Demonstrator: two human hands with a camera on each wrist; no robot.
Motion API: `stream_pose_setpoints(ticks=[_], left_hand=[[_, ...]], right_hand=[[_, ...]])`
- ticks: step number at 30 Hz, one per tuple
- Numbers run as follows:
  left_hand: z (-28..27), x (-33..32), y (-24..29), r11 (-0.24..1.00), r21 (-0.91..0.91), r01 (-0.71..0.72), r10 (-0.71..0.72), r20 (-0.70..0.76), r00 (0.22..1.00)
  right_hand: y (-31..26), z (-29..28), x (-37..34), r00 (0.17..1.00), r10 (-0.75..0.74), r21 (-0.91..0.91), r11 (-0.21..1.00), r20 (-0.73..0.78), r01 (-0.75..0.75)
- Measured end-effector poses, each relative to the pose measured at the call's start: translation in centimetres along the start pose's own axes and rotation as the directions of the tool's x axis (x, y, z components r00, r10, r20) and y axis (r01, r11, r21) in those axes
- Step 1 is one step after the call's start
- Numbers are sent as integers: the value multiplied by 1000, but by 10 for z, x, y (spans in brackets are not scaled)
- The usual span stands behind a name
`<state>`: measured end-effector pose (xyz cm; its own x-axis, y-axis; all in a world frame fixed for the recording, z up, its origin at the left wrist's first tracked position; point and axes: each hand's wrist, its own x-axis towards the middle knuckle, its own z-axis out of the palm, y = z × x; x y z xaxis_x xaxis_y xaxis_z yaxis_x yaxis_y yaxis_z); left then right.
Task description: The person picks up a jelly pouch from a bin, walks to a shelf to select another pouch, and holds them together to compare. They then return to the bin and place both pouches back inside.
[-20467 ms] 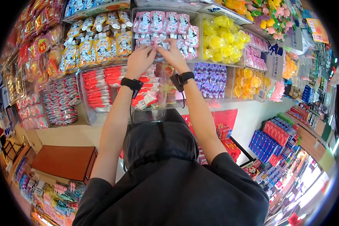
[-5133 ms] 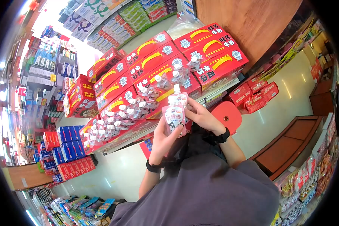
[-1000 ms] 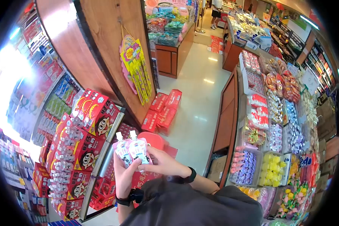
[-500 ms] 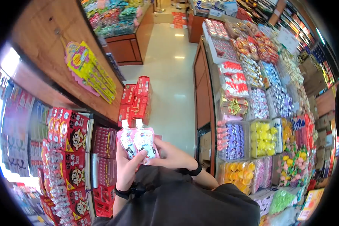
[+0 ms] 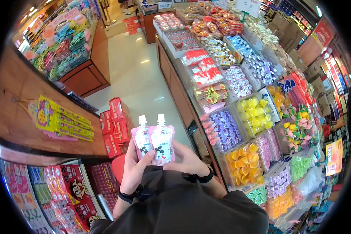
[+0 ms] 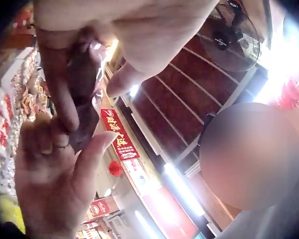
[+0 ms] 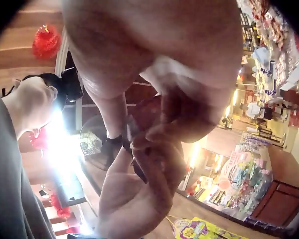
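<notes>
Two pink-and-white spouted jelly pouches (image 5: 162,145) stand side by side in front of the chest, white caps up and a cartoon animal on the front of each. My left hand (image 5: 133,168) grips them from the left, its thumb lying across the lower front between the two. On the opposite side my right hand (image 5: 189,160) holds the edge of the right-hand pouch, fingers partly hidden behind it. From below, in the left wrist view, the dark underside of a pouch (image 6: 86,92) shows between the fingers of both hands.
A counter of candy bins rises on the right, with yellow cups (image 5: 255,113), purple packets (image 5: 224,130) and orange jellies (image 5: 243,163). Red cartons (image 5: 115,126) sit on the aisle floor. At lower left are red milk boxes (image 5: 72,183) beside a wooden pillar (image 5: 11,117).
Long ago both hands were in the pink pouch bin; later they held two pouches by red boxes topped with more. Now the view has turned right towards the candy counter, both pouches still held.
</notes>
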<state>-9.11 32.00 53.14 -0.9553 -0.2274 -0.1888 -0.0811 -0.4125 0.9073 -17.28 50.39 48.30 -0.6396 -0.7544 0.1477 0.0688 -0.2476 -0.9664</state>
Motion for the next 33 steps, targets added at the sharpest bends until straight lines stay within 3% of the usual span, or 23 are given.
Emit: stream_pose_setpoints(ticks=[7, 10, 19, 22, 25, 28, 30, 31, 33], left_hand=[[-18, 71, 24, 1000, -18, 19, -16, 163, 987], [-25, 97, 35, 999, -24, 49, -42, 234, 971], [-63, 158, 50, 996, 21, 89, -91, 285, 954], [-75, 175, 52, 999, 6, 53, -52, 279, 959], [-85, 192, 60, 999, -34, 7, 3, 263, 965], [-89, 209, 74, 999, -37, -11, 21, 258, 966], [-93, 221, 75, 998, -51, -32, 45, 276, 960], [-94, 227, 76, 998, -62, -3, 20, 276, 961], [-94, 239, 80, 996, -76, 47, -24, 284, 959]], right_hand=[[0, -17, 51, 994, -6, 77, 997, -106, 14], [-4, -23, 73, 986, -1, -31, 1000, -167, -4], [17, -27, 127, 963, 176, 133, 980, -206, -151], [19, -25, 149, 961, 165, 126, 982, -224, -139], [13, -24, 175, 966, 86, -35, 995, -242, -98], [13, -28, 193, 967, 70, -45, 995, -246, -84], [5, -29, 206, 962, 30, -191, 978, -272, -84], [2, -29, 209, 958, 12, -259, 962, -287, -89], [2, -29, 215, 948, -6, -228, 971, -319, -70]])
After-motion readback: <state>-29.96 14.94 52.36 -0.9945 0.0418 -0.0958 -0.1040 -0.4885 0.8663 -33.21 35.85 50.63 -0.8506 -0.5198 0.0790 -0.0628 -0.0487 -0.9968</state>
